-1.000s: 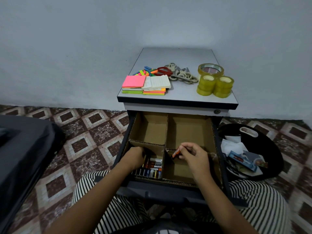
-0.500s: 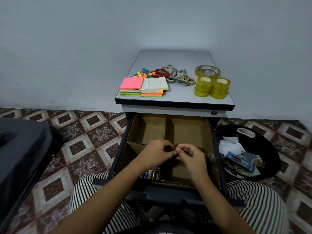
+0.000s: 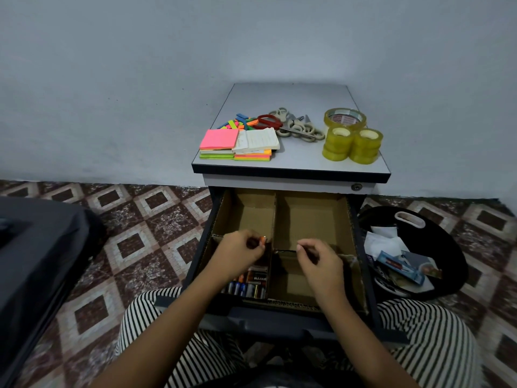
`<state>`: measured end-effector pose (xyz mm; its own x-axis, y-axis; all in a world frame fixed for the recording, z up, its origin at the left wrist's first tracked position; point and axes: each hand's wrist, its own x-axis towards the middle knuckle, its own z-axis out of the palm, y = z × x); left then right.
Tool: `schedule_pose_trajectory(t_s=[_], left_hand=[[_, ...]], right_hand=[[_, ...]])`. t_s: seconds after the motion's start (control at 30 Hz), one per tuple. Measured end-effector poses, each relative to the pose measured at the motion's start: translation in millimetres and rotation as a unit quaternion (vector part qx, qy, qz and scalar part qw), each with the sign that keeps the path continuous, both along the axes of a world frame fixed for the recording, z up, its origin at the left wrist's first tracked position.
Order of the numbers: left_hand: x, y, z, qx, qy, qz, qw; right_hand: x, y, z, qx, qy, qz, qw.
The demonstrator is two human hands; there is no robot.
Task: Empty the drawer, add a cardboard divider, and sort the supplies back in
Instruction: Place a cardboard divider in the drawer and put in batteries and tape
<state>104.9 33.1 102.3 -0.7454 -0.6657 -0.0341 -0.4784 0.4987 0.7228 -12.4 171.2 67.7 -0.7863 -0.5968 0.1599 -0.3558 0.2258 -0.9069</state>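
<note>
On patterned tiles by a pale wall, the cabinet (image 3: 293, 96) has its drawer (image 3: 279, 319) open, with a four-compartment cardboard divider (image 3: 275, 217) inside. The left hand (image 3: 240, 249) pinches one battery (image 3: 263, 240); the right hand (image 3: 317, 257) curls, grip unclear.

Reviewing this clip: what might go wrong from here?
The left hand pinches a battery by fingertips right over the cardboard divider; it may slip into the empty far-left compartment instead of onto the stored batteries. The stacked tape rolls stand near the cabinet top's front edge; jolting the drawer might topple them.
</note>
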Motion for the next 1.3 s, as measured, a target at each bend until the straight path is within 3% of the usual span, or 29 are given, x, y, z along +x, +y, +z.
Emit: schedule_pose_trajectory(t_s=[0.2, 0.47, 0.77, 1.3], left_hand=[[22.4, -20.6, -12.1, -0.006, -0.099, 0.049, 0.994], [22.7, -26.1, -30.5, -0.032, -0.209, 0.05, 0.976], [8.6, -24.9, -40.5, -0.07, -0.236, 0.059, 0.967], [4.6, -25.8, -45.7, -0.019, -0.292, 0.049, 0.955]], right_hand=[[-9.4, 4.2, 7.5, 0.041, 0.128, 0.008, 0.991], [-53.4, 18.5, -10.6, 0.135, 0.324, -0.06, 0.935], [-59.6, 20.8, -23.0, 0.157, 0.295, -0.076, 0.939], [-60.0, 23.8, -25.3, 0.141, 0.291, -0.065, 0.944]])
